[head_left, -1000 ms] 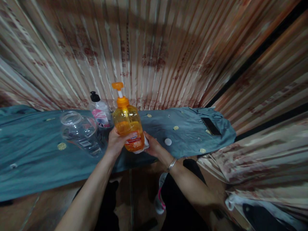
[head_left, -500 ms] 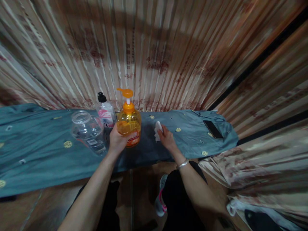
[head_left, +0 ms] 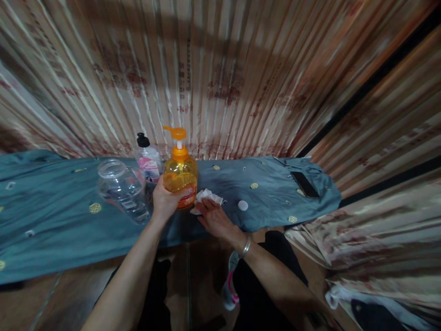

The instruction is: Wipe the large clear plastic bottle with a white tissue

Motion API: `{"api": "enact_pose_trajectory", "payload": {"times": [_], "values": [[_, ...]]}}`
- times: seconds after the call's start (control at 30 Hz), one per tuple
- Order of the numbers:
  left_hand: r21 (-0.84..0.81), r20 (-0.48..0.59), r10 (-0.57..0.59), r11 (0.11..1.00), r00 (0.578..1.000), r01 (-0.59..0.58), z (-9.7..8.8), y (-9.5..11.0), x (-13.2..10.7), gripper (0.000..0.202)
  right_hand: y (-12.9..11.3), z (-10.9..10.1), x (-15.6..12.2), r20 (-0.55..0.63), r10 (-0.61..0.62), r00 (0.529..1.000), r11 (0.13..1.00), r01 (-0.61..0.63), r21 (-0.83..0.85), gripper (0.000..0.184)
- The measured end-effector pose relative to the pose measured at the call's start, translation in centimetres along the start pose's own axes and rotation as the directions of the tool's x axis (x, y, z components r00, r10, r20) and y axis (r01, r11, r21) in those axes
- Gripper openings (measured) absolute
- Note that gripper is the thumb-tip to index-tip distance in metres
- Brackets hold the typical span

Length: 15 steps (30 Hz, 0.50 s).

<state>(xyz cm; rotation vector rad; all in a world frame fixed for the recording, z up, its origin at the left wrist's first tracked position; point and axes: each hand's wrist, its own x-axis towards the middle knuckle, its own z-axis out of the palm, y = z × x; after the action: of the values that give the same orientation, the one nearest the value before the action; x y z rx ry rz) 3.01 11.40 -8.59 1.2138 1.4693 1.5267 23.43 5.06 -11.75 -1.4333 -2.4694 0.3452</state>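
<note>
My left hand (head_left: 164, 201) is wrapped round the lower left side of an orange pump bottle (head_left: 180, 177), which stands upright with amber liquid inside. At the bottle's right, my right hand (head_left: 214, 216) grips a crumpled white tissue (head_left: 208, 196) low down by the bottle's base. Whether the tissue touches the bottle, I cannot tell. A clear plastic jar (head_left: 124, 191) without a lid stands left of my left hand. Behind that hand is a clear bottle with a black cap and pink label (head_left: 149, 161).
A small white disc (head_left: 243, 205) lies on the patterned blue-green cloth (head_left: 62, 220) to the right of my right hand. Farther right lies a black phone (head_left: 304, 184). A pleated curtain (head_left: 220, 82) hangs close behind the cloth-covered surface.
My right hand has moved left with the tissue, down to the pump bottle's base. The white disc now shows where that hand was. The left hand still grips the bottle.
</note>
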Motion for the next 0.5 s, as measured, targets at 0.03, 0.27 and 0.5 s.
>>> {"api": "enact_pose_trajectory", "payload": {"times": [0.03, 0.27, 0.5], "values": [[-0.006, 0.0, -0.003, 1.0, 1.0, 0.003, 0.0, 0.1, 0.0, 0.075, 0.5, -0.3, -0.1, -0.018, -0.005, 1.0, 0.998, 0.007, 0.058, 0.045], [-0.019, 0.022, 0.027, 0.999, 0.999, -0.027, 0.5, 1.4, -0.4, 0.081, 2.9, -1.9, 0.5, -0.17, 0.241, 0.956, 0.915, -0.165, 0.369, 0.082], [-0.061, 0.121, 0.054, 0.997, 0.991, -0.047, 4.1, 2.1, -1.0, 0.074, 2.3, -1.6, 3.0, -0.272, 0.292, 0.917, 0.813, -0.088, 0.575, 0.129]]}}
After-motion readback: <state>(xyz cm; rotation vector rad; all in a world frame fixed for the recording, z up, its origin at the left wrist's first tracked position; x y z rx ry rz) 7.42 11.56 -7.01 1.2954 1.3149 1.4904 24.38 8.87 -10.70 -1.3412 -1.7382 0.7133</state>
